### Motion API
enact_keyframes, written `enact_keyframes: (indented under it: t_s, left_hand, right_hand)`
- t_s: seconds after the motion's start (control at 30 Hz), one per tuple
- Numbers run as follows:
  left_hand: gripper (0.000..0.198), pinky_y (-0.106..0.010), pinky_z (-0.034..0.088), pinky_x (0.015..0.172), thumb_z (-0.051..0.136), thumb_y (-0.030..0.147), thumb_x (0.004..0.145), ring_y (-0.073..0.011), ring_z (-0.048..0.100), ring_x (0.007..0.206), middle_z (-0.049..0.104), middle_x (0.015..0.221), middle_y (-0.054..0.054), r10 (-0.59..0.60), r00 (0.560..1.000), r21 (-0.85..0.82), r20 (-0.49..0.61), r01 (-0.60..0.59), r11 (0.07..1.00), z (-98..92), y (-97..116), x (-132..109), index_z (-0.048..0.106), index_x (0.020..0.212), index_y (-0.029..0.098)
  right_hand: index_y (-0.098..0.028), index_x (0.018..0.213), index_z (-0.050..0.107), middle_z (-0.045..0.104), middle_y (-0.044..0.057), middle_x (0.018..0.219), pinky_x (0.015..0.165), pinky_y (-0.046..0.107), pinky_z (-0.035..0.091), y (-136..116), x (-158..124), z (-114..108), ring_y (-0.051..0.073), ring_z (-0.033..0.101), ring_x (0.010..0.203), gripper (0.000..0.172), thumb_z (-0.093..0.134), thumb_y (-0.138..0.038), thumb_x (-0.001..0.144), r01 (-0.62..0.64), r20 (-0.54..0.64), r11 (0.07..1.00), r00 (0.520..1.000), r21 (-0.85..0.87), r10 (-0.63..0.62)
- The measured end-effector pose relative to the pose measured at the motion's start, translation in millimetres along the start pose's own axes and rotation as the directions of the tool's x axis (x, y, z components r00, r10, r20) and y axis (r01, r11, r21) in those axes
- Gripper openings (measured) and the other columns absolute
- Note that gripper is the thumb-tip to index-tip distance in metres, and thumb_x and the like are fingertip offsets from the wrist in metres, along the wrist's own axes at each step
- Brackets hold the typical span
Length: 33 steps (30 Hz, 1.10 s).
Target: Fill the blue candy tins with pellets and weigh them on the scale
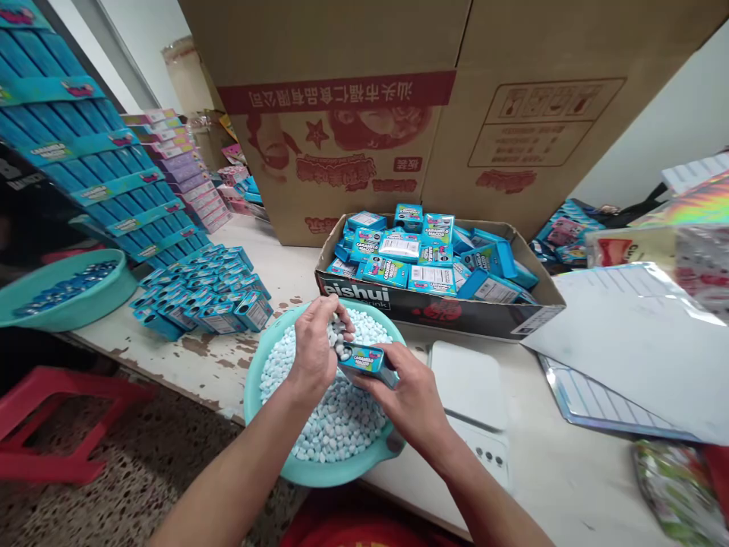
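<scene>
Pale blue and white candies (336, 429) fill a turquoise basin (319, 475) in front of me. Over it, my right hand (407, 384) grips a small blue candy box (364, 358) tilted toward the left. My left hand (316, 342) is curled around a handful of the candies, at the box's left end. A few candies show between its fingers and at the box's opening. To the left, several blue boxes (208, 292) stand packed together with round holes in their tops. Behind the basin, a low carton (421, 313) is heaped with more blue boxes (392, 247).
A white scale (470, 387) sits right of the basin. Stacked display trays (85, 137) rise at the left, above another turquoise basin (117, 277). A large cardboard box (364, 45) stands behind. Silvery sheets (638, 334) lie at the right; a red stool (62, 387) is on the floor.
</scene>
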<state>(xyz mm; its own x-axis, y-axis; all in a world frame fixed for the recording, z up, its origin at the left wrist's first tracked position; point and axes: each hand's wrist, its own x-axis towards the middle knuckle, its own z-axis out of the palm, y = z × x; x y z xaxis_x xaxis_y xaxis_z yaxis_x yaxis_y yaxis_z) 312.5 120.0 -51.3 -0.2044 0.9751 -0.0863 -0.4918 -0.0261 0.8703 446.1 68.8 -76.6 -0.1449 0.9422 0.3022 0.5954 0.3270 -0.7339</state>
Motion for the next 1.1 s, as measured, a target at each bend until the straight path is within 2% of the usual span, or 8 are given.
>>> enact_keyframes:
  t_s: [0.27, 0.4, 0.5, 0.57, 0.73, 0.9, 1.0, 1.1]
  left_hand:
    - [0.026, -0.016, 0.016, 0.033, 0.065, 0.038, 0.071, -0.0028, 0.035, 0.038, 0.047, 0.056, 0.006, -0.101, 0.994, -0.019, 0.033, 0.101, 0.995, -0.2, 4, 6, 0.05, 0.067, 0.017]
    - [0.022, -0.019, 0.029, 0.04, 0.059, 0.038, 0.073, -0.0074, 0.043, 0.045, 0.05, 0.057, 0.004, -0.072, 0.996, 0.265, 0.051, 0.056, 0.962, -24.4, -1, 9, 0.053, 0.065, 0.019]
    - [0.015, -0.028, 0.046, 0.07, 0.061, 0.036, 0.071, -0.0185, 0.06, 0.08, 0.067, 0.081, -0.002, -0.06, 0.974, 0.722, 0.22, -0.121, 0.681, -46.4, -8, 13, 0.063, 0.07, 0.021]
    - [0.017, -0.035, 0.043, 0.088, 0.06, 0.036, 0.072, -0.0235, 0.059, 0.099, 0.068, 0.099, -0.003, -0.05, 0.956, 0.83, 0.288, -0.223, 0.511, -49.8, -10, 22, 0.066, 0.081, 0.024]
    - [0.028, -0.037, 0.041, 0.09, 0.051, 0.041, 0.081, -0.0258, 0.057, 0.105, 0.066, 0.11, -0.008, 0.179, 0.93, 0.868, 0.321, -0.364, 0.336, -3.9, -12, 75, 0.061, 0.099, 0.022]
    - [0.04, -0.047, 0.036, 0.09, 0.055, 0.052, 0.077, -0.035, 0.054, 0.108, 0.067, 0.104, -0.014, 0.076, 0.969, 0.967, 0.237, -0.242, 0.075, 46.6, -26, 129, 0.058, 0.103, 0.021]
    - [0.033, -0.04, 0.038, 0.083, 0.069, 0.045, 0.065, -0.0297, 0.059, 0.096, 0.067, 0.09, -0.009, 0.082, 0.987, 0.971, 0.139, -0.152, 0.183, 55.7, -35, 140, 0.058, 0.085, 0.021]
    - [0.026, -0.031, 0.04, 0.07, 0.076, 0.029, 0.056, -0.021, 0.058, 0.075, 0.06, 0.067, -0.002, 0.092, 0.991, 0.86, 0.093, -0.127, 0.494, 56.6, -38, 142, 0.053, 0.062, 0.019]
  right_hand:
    - [-0.022, 0.097, 0.063, 0.065, 0.003, 0.092, 0.074, 0.032, 0.047, 1, -3, -4, 0.021, 0.06, 0.086, 0.026, 0.072, -0.025, 0.073, -0.048, -0.014, 0.993, 0.999, 0.106, 0.05]
    - [-0.021, 0.097, 0.064, 0.066, 0.003, 0.091, 0.076, 0.031, 0.05, 15, -17, -26, 0.02, 0.062, 0.083, 0.027, 0.072, -0.033, 0.074, -0.149, -0.064, 0.944, 0.982, 0.294, 0.175]
    - [-0.02, 0.1, 0.06, 0.066, 0.004, 0.09, 0.072, 0.033, 0.053, 45, -36, -48, 0.021, 0.063, 0.079, 0.039, 0.073, -0.042, 0.071, -0.262, -0.209, 0.888, 0.911, 0.378, 0.357]
    - [-0.02, 0.101, 0.058, 0.066, 0.005, 0.089, 0.07, 0.034, 0.053, 73, -49, -59, 0.022, 0.062, 0.077, 0.047, 0.074, -0.048, 0.067, -0.341, -0.324, 0.863, 0.823, 0.374, 0.466]
    - [-0.019, 0.098, 0.057, 0.065, 0.005, 0.088, 0.076, 0.039, 0.051, 129, -65, -67, 0.023, 0.062, 0.079, 0.054, 0.074, -0.054, 0.062, -0.429, -0.502, 0.857, 0.695, 0.284, 0.515]
    - [-0.02, 0.112, 0.052, 0.059, 0.009, 0.11, 0.092, 0.046, 0.046, 136, -66, -67, 0.027, 0.058, 0.099, 0.061, 0.073, -0.053, 0.065, -0.408, -0.496, 0.88, 0.727, 0.243, 0.474]
    - [-0.02, 0.123, 0.046, 0.05, 0.013, 0.126, 0.1, 0.05, 0.041, 127, -69, -72, 0.028, 0.05, 0.116, 0.068, 0.072, -0.05, 0.068, -0.353, -0.547, 0.908, 0.726, 0.225, 0.417]
    - [-0.019, 0.121, 0.047, 0.049, 0.013, 0.125, 0.096, 0.049, 0.045, 117, -73, -79, 0.027, 0.052, 0.114, 0.061, 0.07, -0.047, 0.072, -0.348, -0.625, 0.909, 0.663, 0.231, 0.412]
